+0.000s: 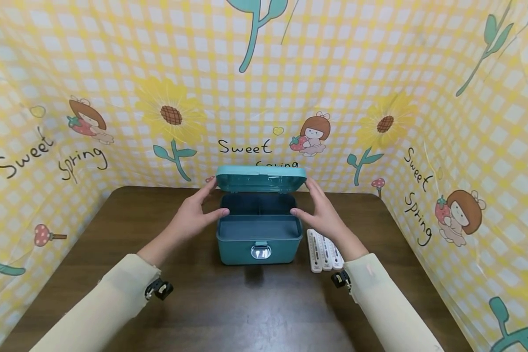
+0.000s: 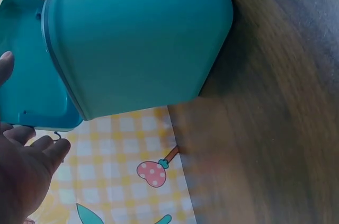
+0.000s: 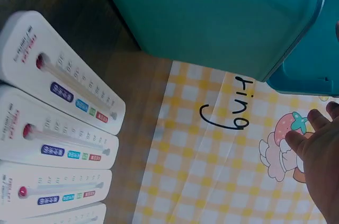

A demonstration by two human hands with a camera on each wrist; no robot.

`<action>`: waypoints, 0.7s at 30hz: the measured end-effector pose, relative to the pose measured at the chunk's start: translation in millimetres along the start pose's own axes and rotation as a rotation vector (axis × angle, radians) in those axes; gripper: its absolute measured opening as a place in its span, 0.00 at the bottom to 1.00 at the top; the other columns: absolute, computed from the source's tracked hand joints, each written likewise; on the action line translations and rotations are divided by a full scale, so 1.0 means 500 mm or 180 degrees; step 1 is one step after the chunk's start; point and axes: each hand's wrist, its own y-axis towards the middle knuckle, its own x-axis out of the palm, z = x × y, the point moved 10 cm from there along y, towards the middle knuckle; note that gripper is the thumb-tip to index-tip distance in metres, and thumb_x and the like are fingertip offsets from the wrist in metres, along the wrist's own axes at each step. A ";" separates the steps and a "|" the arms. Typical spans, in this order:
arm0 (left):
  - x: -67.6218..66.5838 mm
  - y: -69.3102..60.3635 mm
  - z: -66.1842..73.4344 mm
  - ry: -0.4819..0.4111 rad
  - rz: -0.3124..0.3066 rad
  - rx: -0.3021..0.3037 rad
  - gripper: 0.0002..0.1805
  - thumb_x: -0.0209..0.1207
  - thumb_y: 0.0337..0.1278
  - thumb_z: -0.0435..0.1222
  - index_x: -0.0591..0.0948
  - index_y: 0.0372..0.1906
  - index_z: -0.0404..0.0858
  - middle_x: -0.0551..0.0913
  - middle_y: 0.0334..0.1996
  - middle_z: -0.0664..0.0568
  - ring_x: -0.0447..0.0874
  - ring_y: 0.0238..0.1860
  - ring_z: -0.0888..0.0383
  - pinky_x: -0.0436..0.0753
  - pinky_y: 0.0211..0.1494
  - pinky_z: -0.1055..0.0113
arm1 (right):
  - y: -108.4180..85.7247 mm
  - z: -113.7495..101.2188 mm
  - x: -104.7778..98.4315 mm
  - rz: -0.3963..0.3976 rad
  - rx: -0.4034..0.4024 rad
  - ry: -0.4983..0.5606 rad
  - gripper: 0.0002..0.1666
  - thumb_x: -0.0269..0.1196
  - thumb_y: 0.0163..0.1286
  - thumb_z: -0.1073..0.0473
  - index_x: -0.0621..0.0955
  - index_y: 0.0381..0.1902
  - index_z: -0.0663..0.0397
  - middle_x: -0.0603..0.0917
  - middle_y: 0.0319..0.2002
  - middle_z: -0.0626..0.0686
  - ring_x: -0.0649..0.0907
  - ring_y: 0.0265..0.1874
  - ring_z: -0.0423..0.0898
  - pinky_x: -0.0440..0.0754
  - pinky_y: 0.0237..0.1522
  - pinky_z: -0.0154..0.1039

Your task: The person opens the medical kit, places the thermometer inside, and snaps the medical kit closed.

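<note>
Now, teal rectangular plastic box [image 1: 235, 252] stands between left hand [image 1: 193, 214] and right hand [image 1: 327, 213] on brown wooden table [image 1: 264, 320] | matching teal lid [image 1: 260, 171] raised | both hands' fingers extended at lid's ends, no grip visible | ideally, guide both ends evenly

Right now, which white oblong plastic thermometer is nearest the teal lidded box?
The leftmost white oblong plastic thermometer in the head view: nothing lies between it and the teal lidded box; the others lie farther right.
</note>
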 end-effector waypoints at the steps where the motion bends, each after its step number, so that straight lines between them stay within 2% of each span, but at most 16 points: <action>1: 0.000 0.003 -0.002 -0.0001 -0.0014 -0.0008 0.54 0.68 0.61 0.55 0.49 0.83 0.55 0.53 0.82 0.52 0.60 0.78 0.40 0.65 0.77 0.40 | 0.005 0.003 0.002 -0.0022 0.0005 -0.0014 0.57 0.71 0.69 0.46 0.50 0.84 0.43 0.51 0.83 0.51 0.53 0.81 0.55 0.59 0.77 0.66; 4: -0.001 0.017 -0.006 -0.0014 -0.0015 0.0016 0.54 0.68 0.61 0.54 0.47 0.83 0.60 0.52 0.82 0.53 0.58 0.79 0.41 0.63 0.78 0.40 | 0.023 0.008 0.002 -0.0027 0.0016 -0.0059 0.58 0.71 0.68 0.48 0.49 0.84 0.43 0.50 0.83 0.52 0.52 0.82 0.55 0.57 0.77 0.66; 7: -0.003 0.031 -0.009 -0.0068 0.0032 0.0076 0.53 0.68 0.63 0.51 0.46 0.82 0.64 0.54 0.81 0.53 0.62 0.77 0.40 0.66 0.77 0.40 | 0.039 0.010 0.000 -0.0028 0.0042 -0.0070 0.58 0.71 0.68 0.48 0.49 0.84 0.43 0.50 0.83 0.53 0.52 0.82 0.56 0.57 0.77 0.67; 12: 0.007 0.049 -0.024 -0.0126 0.0039 0.0123 0.53 0.69 0.65 0.44 0.45 0.82 0.65 0.52 0.82 0.53 0.60 0.78 0.43 0.67 0.76 0.41 | 0.051 0.030 0.005 -0.0079 0.0163 -0.0107 0.59 0.71 0.68 0.46 0.48 0.84 0.44 0.51 0.83 0.54 0.52 0.82 0.56 0.59 0.77 0.65; 17: 0.018 0.056 -0.044 -0.0070 0.0025 0.0003 0.54 0.69 0.64 0.43 0.45 0.83 0.62 0.49 0.83 0.54 0.49 0.82 0.46 0.64 0.78 0.41 | 0.058 0.049 0.016 -0.0123 0.0218 -0.0027 0.60 0.71 0.68 0.46 0.47 0.84 0.40 0.51 0.83 0.53 0.53 0.81 0.55 0.57 0.78 0.64; 21: 0.020 0.067 -0.059 0.0021 -0.0049 -0.0126 0.55 0.69 0.64 0.46 0.42 0.83 0.63 0.45 0.84 0.55 0.50 0.82 0.42 0.64 0.78 0.41 | 0.068 0.053 0.021 -0.0098 0.0201 0.0072 0.58 0.72 0.68 0.48 0.50 0.84 0.39 0.53 0.82 0.53 0.55 0.81 0.56 0.57 0.77 0.65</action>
